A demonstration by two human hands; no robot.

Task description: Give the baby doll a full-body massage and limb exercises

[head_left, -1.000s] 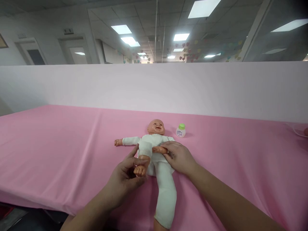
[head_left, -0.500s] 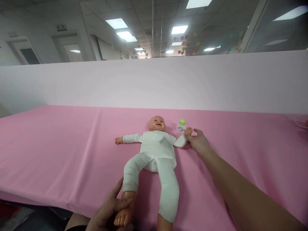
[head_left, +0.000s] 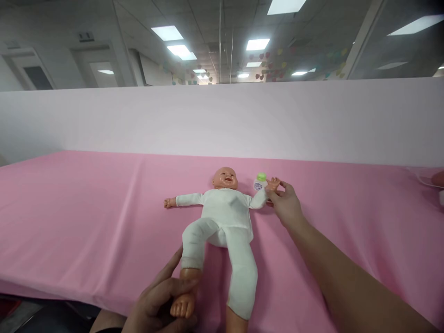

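A baby doll [head_left: 227,210] in a white top and white trousers lies on its back on the pink sheet, head toward the wall. My left hand [head_left: 163,298] is wrapped round the doll's lower leg at the left, just above its bare foot. The doll's forearm on the right is slightly raised, and my right hand [head_left: 286,203] grips it by the wrist with thumb and fingers. Beside that doll hand stands a small clear bottle [head_left: 260,182] with a green cap and a printed label, partly behind the doll's hand.
A pink sheet [head_left: 86,208] covers the wide surface. Behind it rises a low white wall [head_left: 208,120] with glass above. At the far right edge sits a clear tray [head_left: 423,178], cut off by the frame, with a skin-toned item [head_left: 437,179] in it.
My right hand has lifted the doll's hand slightly, and its palm now shows more. The leg in my left hand has shifted a little up and to the right.
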